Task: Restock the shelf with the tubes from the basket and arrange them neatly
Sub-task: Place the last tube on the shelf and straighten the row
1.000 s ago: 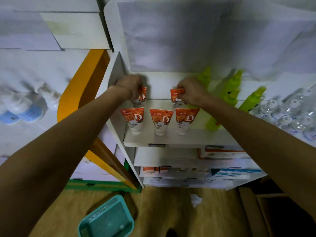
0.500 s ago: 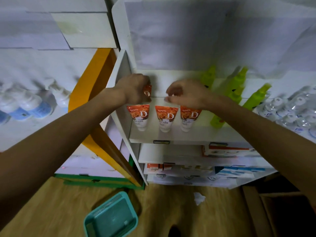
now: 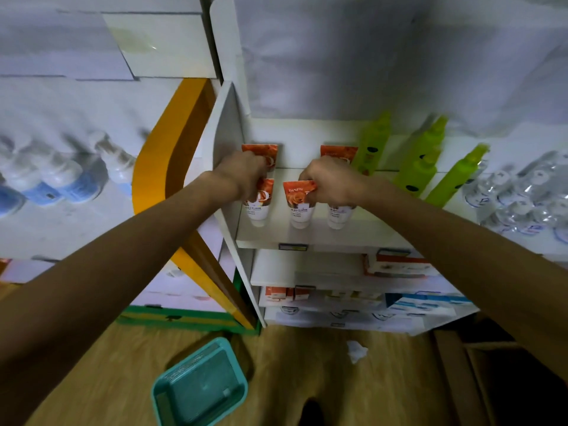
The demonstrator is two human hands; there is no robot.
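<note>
Left hand [image 3: 242, 176]: fingers curled on the front-left tube [image 3: 259, 204].
Right hand [image 3: 333, 181]: fingers pinching the top of the middle tube [image 3: 299, 204].
Tubes: three upright in front, two behind, on the white shelf [image 3: 353, 236].
Basket [image 3: 199, 384]: on the floor below.

left hand [image 3: 242, 173]: arm outstretched, fingers curled, seemingly gripping | right hand [image 3: 330, 179]: arm outstretched, fingers curled likewise
</note>
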